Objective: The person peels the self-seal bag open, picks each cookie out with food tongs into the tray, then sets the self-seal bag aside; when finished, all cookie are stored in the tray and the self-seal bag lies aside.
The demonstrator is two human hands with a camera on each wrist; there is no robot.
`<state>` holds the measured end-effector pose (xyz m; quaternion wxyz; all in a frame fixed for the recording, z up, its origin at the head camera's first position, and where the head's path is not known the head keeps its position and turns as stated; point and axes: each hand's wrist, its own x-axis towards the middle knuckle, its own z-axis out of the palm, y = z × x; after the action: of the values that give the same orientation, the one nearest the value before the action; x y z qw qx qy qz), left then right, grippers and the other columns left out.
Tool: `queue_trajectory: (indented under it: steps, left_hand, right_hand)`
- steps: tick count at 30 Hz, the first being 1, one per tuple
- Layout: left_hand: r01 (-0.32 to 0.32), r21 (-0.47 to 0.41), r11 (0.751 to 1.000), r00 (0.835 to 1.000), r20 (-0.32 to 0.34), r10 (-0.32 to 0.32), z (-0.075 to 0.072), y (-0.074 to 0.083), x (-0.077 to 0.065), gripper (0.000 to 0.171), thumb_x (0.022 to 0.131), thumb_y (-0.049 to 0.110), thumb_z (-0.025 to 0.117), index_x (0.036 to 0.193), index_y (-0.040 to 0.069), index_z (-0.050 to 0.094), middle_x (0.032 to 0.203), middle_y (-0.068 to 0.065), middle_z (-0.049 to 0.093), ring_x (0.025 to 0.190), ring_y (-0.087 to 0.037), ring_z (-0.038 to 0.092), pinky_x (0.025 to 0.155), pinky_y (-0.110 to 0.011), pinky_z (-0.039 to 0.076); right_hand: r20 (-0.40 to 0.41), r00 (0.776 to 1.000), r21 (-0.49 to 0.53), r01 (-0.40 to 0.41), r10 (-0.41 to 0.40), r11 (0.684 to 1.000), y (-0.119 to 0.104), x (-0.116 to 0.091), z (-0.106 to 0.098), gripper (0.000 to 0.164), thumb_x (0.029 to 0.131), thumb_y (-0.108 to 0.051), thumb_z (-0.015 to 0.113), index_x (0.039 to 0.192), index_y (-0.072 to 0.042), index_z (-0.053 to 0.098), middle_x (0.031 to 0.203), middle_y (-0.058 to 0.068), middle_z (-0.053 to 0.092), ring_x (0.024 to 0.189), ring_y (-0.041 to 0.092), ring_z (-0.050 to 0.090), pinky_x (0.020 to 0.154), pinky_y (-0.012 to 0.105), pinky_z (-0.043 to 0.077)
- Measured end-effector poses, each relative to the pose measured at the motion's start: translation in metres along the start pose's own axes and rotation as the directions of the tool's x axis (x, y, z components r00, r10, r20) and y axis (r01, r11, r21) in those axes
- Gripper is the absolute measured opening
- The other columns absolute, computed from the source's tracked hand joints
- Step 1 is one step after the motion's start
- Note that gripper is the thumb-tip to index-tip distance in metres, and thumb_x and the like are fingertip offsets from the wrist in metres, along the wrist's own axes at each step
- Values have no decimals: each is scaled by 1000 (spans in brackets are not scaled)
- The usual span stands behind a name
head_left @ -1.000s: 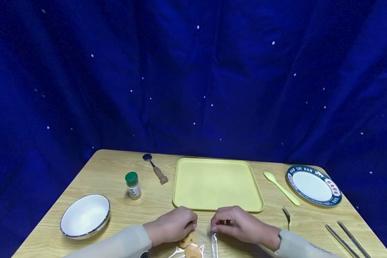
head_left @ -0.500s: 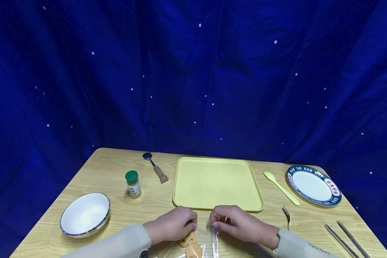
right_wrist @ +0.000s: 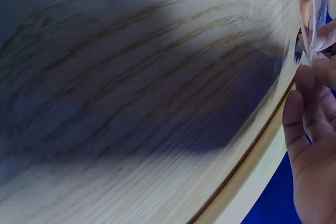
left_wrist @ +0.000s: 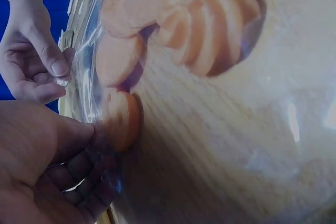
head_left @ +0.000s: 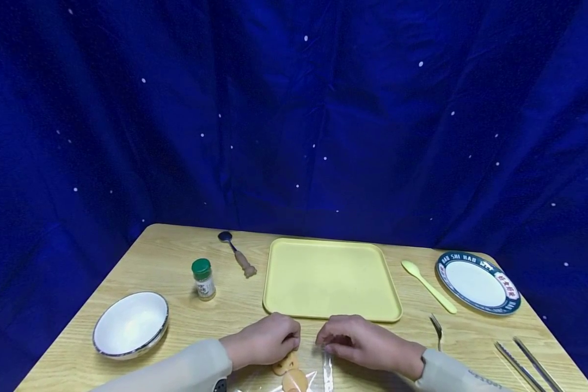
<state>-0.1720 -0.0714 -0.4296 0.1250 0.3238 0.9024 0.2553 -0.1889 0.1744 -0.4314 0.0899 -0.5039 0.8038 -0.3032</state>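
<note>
A clear plastic bag (left_wrist: 86,72) with several cookies inside lies at the table's near edge, partly cut off at the bottom of the head view. My left hand (head_left: 268,343) pinches its upper edge, close to a round cookie (head_left: 294,381). A swirl-shaped cookie (left_wrist: 212,22) shows large through the film in the left wrist view. To the right, my right hand (head_left: 365,344) pinches the bag's edge between thumb and curled fingers, above a clear strip (head_left: 328,373). In the right wrist view its fingertips meet the upright plastic film (right_wrist: 314,19).
A yellow tray (head_left: 330,280) lies just beyond both hands. Leftward stand a white bowl (head_left: 130,325), a green-capped seasoning jar (head_left: 204,280) and a spoon (head_left: 238,256). Rightward lie a yellow spoon (head_left: 428,286), a rimmed plate (head_left: 475,283), a fork (head_left: 436,328) and metal chopsticks (head_left: 524,362).
My right hand has shifted slightly left along the bag's edge, and its fingers have bunched a little. My left hand stays nearly still on the bag.
</note>
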Motion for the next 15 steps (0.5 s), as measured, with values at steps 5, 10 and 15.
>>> queue_trajectory:
  steps: [5,10,15]
  left_hand:
    - [4,5,1000,1000,-1,-4,0,0,-1,20,95,12,57,76,14,64,65,12,52,57,3,43,56,-15,40]
    - [9,17,1000,1000,5,-9,0,1,-1,20,95,13,57,76,15,63,67,12,54,59,3,44,58,-15,41]
    - [-2,25,1000,1000,4,1,1,1,0,20,96,12,57,77,14,64,68,12,55,58,3,44,58,-14,41]
  right_hand:
    - [17,999,-20,-26,26,999,-1,2,0,13,97,-18,58,107,-19,66,102,-7,67,87,-5,56,73,15,51]
    - [45,996,-21,-77,78,997,-2,5,0,10,97,-19,59,105,-19,65,96,-10,65,77,-8,49,68,14,49]
    - [53,991,-26,-121,123,992,-3,8,0,8,97,-24,59,101,-19,65,91,-13,65,76,-9,51,68,13,48]
